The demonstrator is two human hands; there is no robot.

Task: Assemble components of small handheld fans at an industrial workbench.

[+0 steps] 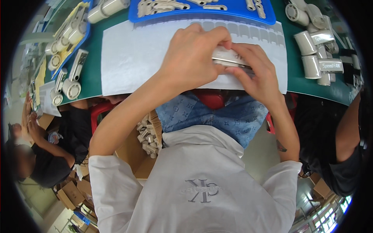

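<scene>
Over the white sheet (132,62) on the table, both my hands are closed on a white plastic handheld fan housing (230,56). My left hand (188,56) grips its left end, with thumb and fingers bent round it. At the other end, my right hand (259,70) holds it between the thumb below and the fingers above. A dark gap runs along the housing's near side. Its ends are hidden by my fingers.
Beyond the sheet stands a blue tray (155,19) of flat white handle parts. White fan bodies (311,66) pile up at the right; more fans (72,88) lie at the left beside another tray. A cardboard box (143,169) of parts sits below. People sit at both sides.
</scene>
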